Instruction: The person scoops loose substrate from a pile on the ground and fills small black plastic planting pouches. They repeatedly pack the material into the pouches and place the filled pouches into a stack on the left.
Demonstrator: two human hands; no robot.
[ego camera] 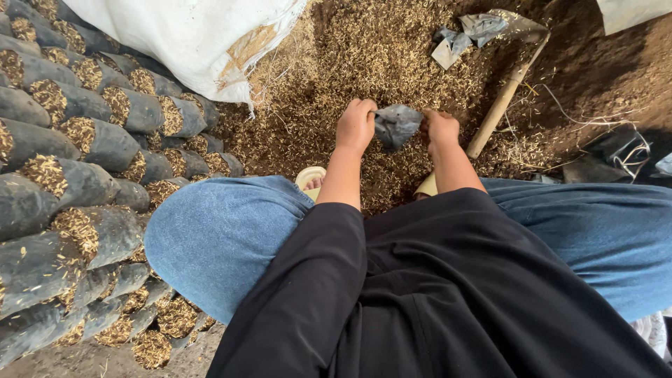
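- Black plastic grow bag [395, 126] hangs between both hands above the husk heap [364, 56], left hand [355, 127] and right hand [439, 129] pinching its rim, fingers clamped.
- Filled grow bags [84, 147], husk showing at their mouths, stack along the heap's left edge, beside a white sack [189, 35].
- Hoe [500, 98] lies right; open husk ahead.

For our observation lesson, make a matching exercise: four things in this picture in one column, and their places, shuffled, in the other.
1. small grey plastic bag
2. stacked dark bags filled with husks
3. large white sack
4. wooden-handled hoe

A. top, left of centre
B. lying right of the hands
C. left side
D. between the left hand and right hand

Pairs: 1-D, 2-C, 3-A, 4-B
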